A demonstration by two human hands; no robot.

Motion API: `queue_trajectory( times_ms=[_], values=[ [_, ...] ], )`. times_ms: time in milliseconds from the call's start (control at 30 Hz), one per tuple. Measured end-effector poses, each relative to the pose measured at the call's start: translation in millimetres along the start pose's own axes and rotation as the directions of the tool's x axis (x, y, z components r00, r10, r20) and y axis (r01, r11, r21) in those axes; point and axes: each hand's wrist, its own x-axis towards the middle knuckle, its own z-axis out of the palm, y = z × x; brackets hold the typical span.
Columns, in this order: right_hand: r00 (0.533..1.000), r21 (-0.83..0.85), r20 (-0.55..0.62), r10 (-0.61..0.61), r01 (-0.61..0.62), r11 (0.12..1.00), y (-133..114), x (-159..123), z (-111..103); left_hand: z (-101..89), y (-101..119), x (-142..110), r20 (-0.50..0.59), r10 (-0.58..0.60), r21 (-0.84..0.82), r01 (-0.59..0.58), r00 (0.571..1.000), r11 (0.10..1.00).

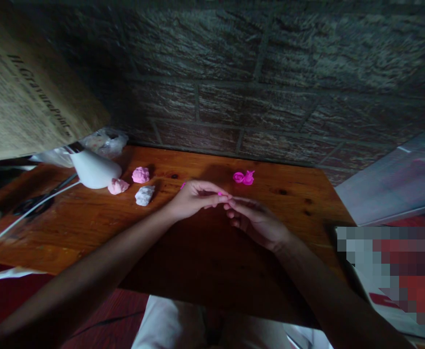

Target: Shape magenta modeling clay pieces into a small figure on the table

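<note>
Over the middle of the wooden table, my left hand (199, 199) pinches a tiny bright pink bit of clay (220, 194) between thumb and forefinger. The fingertips of my right hand (254, 218) meet it from the other side, thumb and forefinger closed together; what they hold, if anything, is too small to make out. Beyond my hands lies a magenta clay figure (247, 178) with a round coiled part. Another bit of magenta shows just behind my left hand. To the left sit a pink lump (140, 174), a paler pink lump (118, 186) and a white lump (145, 195).
A lamp with a white base (96, 167) and a printed shade (34, 92) stands at the left, its white cord (26, 213) trailing over the table edge. Scissors (34, 204) and clear plastic bags (105, 140) lie near it. A brick wall (219, 106) backs the table (288, 194).
</note>
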Motion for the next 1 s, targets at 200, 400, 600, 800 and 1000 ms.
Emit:
queue_trajectory(
  times_ms=[200, 400, 600, 800, 1000],
  values=[
    [0.994, -0.028, -0.113, -0.003, 0.0, 1.0, -1, 3, -4, -0.3, 0, -1, -0.129, -0.048, -0.07, 0.039, 0.991, 0.997],
    [0.996, -0.085, -0.087, -0.029, 0.022, 0.996, 1, 3, -5, -3.0, -7, 1, -0.183, -0.059, -0.147, 0.032, 0.981, 0.989],
    [0.993, -0.14, -0.099, -0.069, 0.055, 0.989, 0, 2, -3, 1.9, -8, 1, -0.055, -0.095, -0.239, 0.079, 0.994, 0.968],
    [0.998, -0.054, 0.009, -0.064, 0.064, 0.996, 0, -1, 5, 3.2, -13, 1, -0.056, -0.004, -0.234, -0.009, 0.998, 0.972],
    [0.994, 0.052, 0.112, 0.006, -0.012, 0.999, 0, -3, 7, 8.5, -7, -2, 0.038, 0.006, -0.152, 0.0, 0.999, 0.988]
  ],
)
